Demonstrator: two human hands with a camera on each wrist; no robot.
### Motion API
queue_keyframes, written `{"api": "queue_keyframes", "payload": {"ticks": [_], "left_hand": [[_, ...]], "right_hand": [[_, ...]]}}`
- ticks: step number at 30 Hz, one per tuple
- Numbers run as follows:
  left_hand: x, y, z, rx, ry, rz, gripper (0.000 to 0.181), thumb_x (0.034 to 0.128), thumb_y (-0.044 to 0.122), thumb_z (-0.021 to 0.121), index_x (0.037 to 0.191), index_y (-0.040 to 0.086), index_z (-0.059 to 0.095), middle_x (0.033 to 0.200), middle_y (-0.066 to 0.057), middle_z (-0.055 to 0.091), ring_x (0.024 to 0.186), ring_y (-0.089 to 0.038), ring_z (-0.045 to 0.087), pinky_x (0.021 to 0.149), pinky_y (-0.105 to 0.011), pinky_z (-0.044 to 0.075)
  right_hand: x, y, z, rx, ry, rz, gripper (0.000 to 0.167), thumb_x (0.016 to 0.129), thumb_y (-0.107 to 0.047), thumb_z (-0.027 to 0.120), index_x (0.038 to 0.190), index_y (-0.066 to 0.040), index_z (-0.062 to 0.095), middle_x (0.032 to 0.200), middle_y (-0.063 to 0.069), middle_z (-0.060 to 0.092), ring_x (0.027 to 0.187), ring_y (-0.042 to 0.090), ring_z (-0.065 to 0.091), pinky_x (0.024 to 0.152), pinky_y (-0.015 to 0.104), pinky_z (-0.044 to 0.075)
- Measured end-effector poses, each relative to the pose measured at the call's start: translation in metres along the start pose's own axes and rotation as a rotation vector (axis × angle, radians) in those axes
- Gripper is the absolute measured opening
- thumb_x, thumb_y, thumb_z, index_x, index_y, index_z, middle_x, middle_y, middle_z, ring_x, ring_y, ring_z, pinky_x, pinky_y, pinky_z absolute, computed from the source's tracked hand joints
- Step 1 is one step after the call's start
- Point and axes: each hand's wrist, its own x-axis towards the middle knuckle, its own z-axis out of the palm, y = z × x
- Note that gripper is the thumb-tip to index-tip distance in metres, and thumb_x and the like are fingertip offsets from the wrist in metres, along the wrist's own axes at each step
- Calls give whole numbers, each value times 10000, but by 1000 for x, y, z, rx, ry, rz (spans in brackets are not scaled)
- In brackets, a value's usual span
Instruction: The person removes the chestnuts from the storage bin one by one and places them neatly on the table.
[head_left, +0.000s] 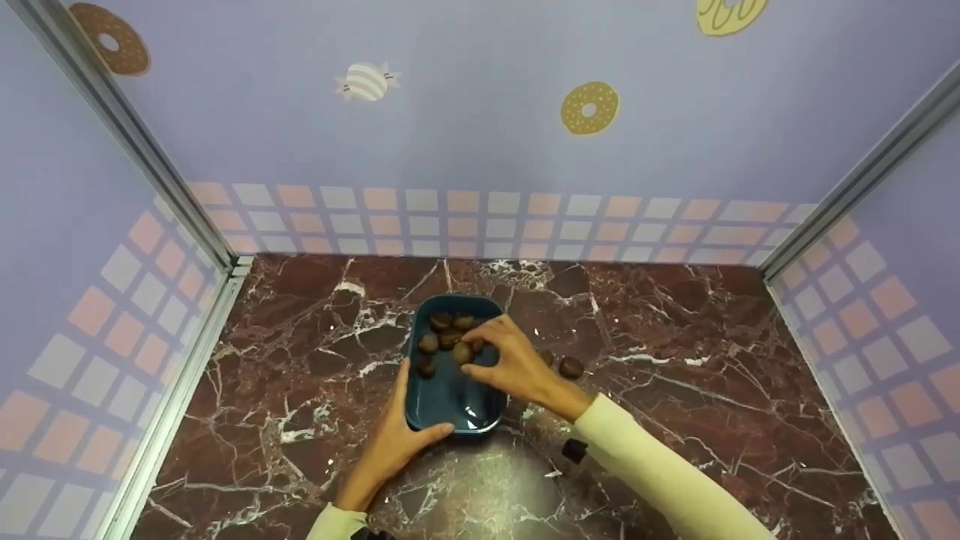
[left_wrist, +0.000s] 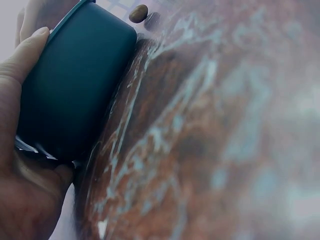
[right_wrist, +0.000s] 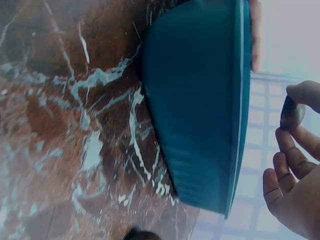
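A dark teal rectangular dish [head_left: 454, 405] stands on the marble-patterned surface, with several brown chestnuts [head_left: 427, 343] mostly in its far half. My left hand [head_left: 397, 435] holds the dish at its near left corner, thumb along the near rim and fingers along the left side. Over the dish, my right hand [head_left: 517, 360] pinches one chestnut [right_wrist: 292, 114] between thumb and fingertips. The right wrist view shows that chestnut above rim level. Part of the dish's right side is hidden by the right hand.
Two loose chestnuts [head_left: 571, 367] lie on the surface to the right of the dish, one partly behind the right hand. Lilac panels with pink and white squares enclose the marble-patterned surface [head_left: 675, 442] at the back, left and right.
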Motion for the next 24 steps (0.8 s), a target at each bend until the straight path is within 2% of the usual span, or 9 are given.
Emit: {"api": "queue_keyframes", "payload": {"ticks": [6, 11, 17, 21, 24], "left_hand": [[-1, 2, 0, -19, -10, -24, 1295, 874, 252, 967, 1790, 140, 59, 1834, -196, 91, 1673, -445, 143, 1294, -718, 175], [-1, 2, 0, -24, -3, -29, 1309, 862, 251, 977, 1790, 138, 61, 1836, -188, 93, 1676, -428, 139, 1307, -693, 158], [-2, 2, -1, -7, -3, -42, 1306, 863, 275, 977, 1791, 148, 67, 1842, -164, 79, 1683, -423, 112, 1306, -705, 149], [-2, 3, -1, 7, 2, -37, 1310, 857, 288, 982, 1791, 150, 74, 1840, -170, 88, 1681, -427, 119, 1308, -700, 147], [-2, 2, -1, 14, 1, -34, 1314, 856, 303, 984, 1791, 149, 74, 1840, -172, 88, 1680, -428, 120, 1310, -694, 145]], "right_hand": [[-12, 5, -15, -6, 44, 40, 389, 892, -168, 926, 1243, -64, 794, 1210, 48, 745, 1152, 236, 590, 989, 452, 537], [-23, 14, -23, 2, 72, 57, 380, 881, -158, 933, 1226, -74, 797, 1206, 46, 753, 1145, 252, 599, 976, 438, 538], [-38, 24, -33, -9, 103, 91, 366, 867, -161, 942, 1202, -105, 808, 1171, 24, 761, 1089, 284, 610, 892, 426, 541], [-47, 29, -41, -17, 116, 110, 378, 848, -167, 950, 1197, -114, 813, 1162, 10, 766, 1107, 227, 600, 943, 422, 519], [-53, 33, -45, -20, 125, 102, 384, 836, -159, 949, 1189, -93, 811, 1149, 26, 766, 1103, 232, 604, 946, 422, 520]]}}
